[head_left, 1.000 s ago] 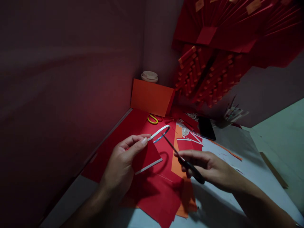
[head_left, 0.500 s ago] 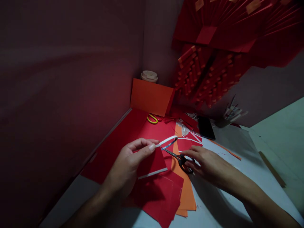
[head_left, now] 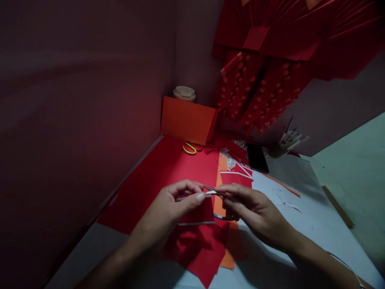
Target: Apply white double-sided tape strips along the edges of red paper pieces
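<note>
"Where are the two hands?"

"Nearly together, fingertips just beside each other. The left hand (head_left: 169, 212) is clamped, thumb against fingers, on a red paper rectangle with white-banded edges (head_left: 198, 212)."

"And the right hand (head_left: 255, 208)?"

"Curled around a slim pair of dark metal scissors (head_left: 208, 187). The blades reach toward the left thumb; fingers mostly hide the handles."

"Anything between them?"

"A thin white strip (head_left: 211, 192) spans the gap, and a narrow blue-patterned band (head_left: 221, 217) curves below the right fingers. I can't tell whether the blades touch the strip."

"What lies under the held paper?"

"Broad, flat red paper sheets (head_left: 192, 168) on a white table (head_left: 320, 216), with flat orange paper (head_left: 227, 261) showing along their right side."

"Farther back?"

"A yellow looped scissor handle (head_left: 189, 149) in front of a standing folded orange card (head_left: 188, 120), and a flat black phone (head_left: 258, 158) to the right."
</note>
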A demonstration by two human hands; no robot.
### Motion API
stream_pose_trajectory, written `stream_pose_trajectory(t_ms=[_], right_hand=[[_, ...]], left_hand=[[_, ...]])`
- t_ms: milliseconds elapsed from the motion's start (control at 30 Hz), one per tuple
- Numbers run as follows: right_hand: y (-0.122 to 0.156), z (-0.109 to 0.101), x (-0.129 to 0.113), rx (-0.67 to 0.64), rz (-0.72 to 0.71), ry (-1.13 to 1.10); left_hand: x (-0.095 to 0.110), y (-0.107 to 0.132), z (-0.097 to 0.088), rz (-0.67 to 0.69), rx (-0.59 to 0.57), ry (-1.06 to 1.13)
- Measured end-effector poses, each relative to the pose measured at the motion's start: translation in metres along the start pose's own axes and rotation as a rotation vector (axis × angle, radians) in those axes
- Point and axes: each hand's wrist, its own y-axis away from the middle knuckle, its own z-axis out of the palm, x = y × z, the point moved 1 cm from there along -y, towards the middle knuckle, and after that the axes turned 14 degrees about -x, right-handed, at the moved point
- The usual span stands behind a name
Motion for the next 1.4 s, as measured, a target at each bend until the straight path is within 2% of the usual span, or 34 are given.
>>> stream_pose_trajectory(t_ms=[100, 233, 300, 467, 533, 633, 733, 800, 867, 933, 967, 1000, 1067, 1267, 1400], right_hand=[[-0.002, 0.001, -0.002, 0.049, 0.077, -0.107], [-0.006, 0.009, -0.007, 0.039, 0.037, 0.086], [-0.007, 0.009, -0.006, 0.083, 0.004, 0.161], [-0.01, -0.018, 0.01, 0.324, 0.0, 0.383], [-0.013, -0.032, 0.019, 0.382, 0.037, 0.46], [-0.017, -0.046, 0.029, 0.374, 0.086, 0.562], [-0.016, -0.049, 0.028, 0.49, 0.066, 0.643], [-0.012, -0.044, 0.023, 0.626, -0.008, 0.63], [-0.007, -0.033, 0.016, 0.69, -0.115, 0.555], [-0.002, -0.017, 0.011, 0.62, -0.238, 0.438], [0.0, -0.009, 0.01, 0.539, -0.306, 0.38], [0.002, 0.0, 0.009, 0.445, -0.34, 0.329], [0.006, 0.013, 0.009, 0.352, -0.387, 0.222], [0.011, 0.028, 0.012, 0.371, -0.355, 0.041], [0.011, 0.029, 0.009, 0.252, -0.36, 0.025]], left_hand=[[0.0, -0.002, -0.002, 0.047, 0.0, -0.066], [-0.005, -0.003, 0.002, -0.023, -0.151, -0.056], [-0.008, -0.003, 0.004, -0.056, -0.184, -0.016], [-0.007, -0.003, -0.001, 0.002, -0.014, -0.128], [-0.006, -0.004, -0.004, 0.001, 0.035, -0.065], [-0.005, -0.006, -0.008, -0.01, 0.055, 0.125], [-0.007, -0.009, -0.009, -0.058, 0.051, 0.284], [-0.007, -0.009, -0.009, -0.07, 0.049, 0.321], [-0.006, -0.009, -0.009, -0.071, 0.058, 0.338], [-0.005, -0.009, -0.009, -0.076, 0.082, 0.35], [-0.005, -0.009, -0.009, -0.077, 0.097, 0.358], [-0.005, -0.009, -0.01, -0.074, 0.109, 0.365], [-0.005, -0.009, -0.011, -0.066, 0.117, 0.37], [-0.008, -0.011, -0.011, -0.067, 0.075, 0.357], [-0.01, -0.012, -0.009, -0.074, 0.018, 0.329]])
